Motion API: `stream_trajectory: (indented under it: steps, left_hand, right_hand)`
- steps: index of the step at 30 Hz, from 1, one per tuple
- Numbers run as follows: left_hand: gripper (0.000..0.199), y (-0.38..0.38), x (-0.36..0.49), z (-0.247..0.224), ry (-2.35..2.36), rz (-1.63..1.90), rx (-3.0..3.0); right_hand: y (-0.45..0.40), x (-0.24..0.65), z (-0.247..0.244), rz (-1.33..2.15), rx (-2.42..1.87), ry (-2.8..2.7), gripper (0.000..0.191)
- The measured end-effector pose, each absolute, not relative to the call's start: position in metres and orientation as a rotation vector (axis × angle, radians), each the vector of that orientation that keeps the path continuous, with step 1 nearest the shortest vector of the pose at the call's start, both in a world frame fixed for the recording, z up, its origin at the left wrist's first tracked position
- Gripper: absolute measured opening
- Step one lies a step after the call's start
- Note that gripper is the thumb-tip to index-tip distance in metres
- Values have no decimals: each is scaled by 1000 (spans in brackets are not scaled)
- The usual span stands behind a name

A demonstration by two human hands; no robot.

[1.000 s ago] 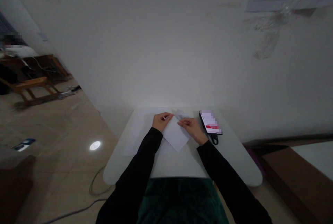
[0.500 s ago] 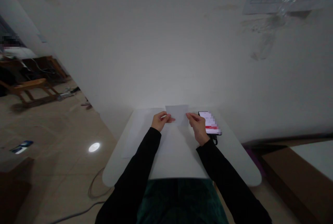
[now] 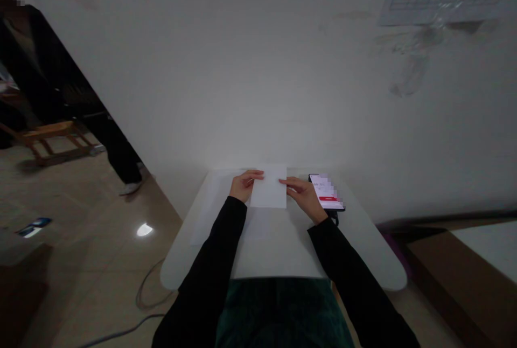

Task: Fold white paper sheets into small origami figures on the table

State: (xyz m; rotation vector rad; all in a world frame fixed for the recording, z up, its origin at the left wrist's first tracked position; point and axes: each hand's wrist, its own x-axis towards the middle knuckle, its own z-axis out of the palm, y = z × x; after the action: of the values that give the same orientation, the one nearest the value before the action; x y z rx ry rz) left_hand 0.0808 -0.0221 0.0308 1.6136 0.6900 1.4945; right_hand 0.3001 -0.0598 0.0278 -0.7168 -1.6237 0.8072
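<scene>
A small white sheet of paper [image 3: 269,192] is held up between my two hands over the far half of the white table [image 3: 278,259]. My left hand [image 3: 243,184] pinches its left edge, fingers on the near face. On the opposite edge, my right hand [image 3: 302,193] grips the paper between fingers and thumb. Beneath and to the left lies a larger white sheet [image 3: 210,218], partly covered by my left forearm. Just right of my right hand, a phone [image 3: 326,193] with a lit screen rests on the table.
The table's far edge meets a white wall [image 3: 258,78]. A cardboard box [image 3: 456,262] stands to the right. At the left are a wooden chair [image 3: 52,131], a walking person in dark clothes [image 3: 44,62] and a cable [image 3: 121,332] on the floor.
The small paper has tipped so that its face shows more fully, its lower edge now visible. My fingers have shifted along its edges. A person has come into view at the left.
</scene>
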Motion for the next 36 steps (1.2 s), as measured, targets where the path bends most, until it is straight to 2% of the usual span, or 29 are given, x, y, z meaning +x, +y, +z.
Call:
stream_trajectory:
  steps: [2, 8, 12, 16, 18, 25, 29, 32, 36]
  left_hand:
    - [11, -23, 78, 34, 713, 1519, 1645]
    - [24, -29, 80, 37, 929, 1511, 1589]
    - [33, -31, 84, 35, 913, 1516, 1610]
    - [73, -30, 84, 35, 838, 1398, 1507]
    - [87, -30, 82, 35, 801, 1331, 1467]
    - [84, -27, 75, 32, 850, 1312, 1378]
    - [79, -28, 74, 35, 908, 1325, 1389]
    - [78, -28, 74, 36, 931, 1226, 1425]
    - [73, -26, 76, 29, 866, 990, 1538]
  right_hand:
    - [-60, 300, 28, 794, -713, -1664, 25]
    - [-62, 301, 29, 746, -742, -1732, 23]
    - [-63, 302, 31, 760, -736, -1779, 25]
    - [-63, 303, 30, 845, -692, -1803, 26]
    - [-63, 303, 29, 895, -673, -1809, 25]
    - [-64, 303, 33, 1013, -671, -1790, 26]
    - [-65, 302, 33, 1008, -716, -1740, 17]
    - [-63, 302, 32, 973, -769, -1607, 11]
    - [-60, 303, 30, 947, -878, -1408, 19]
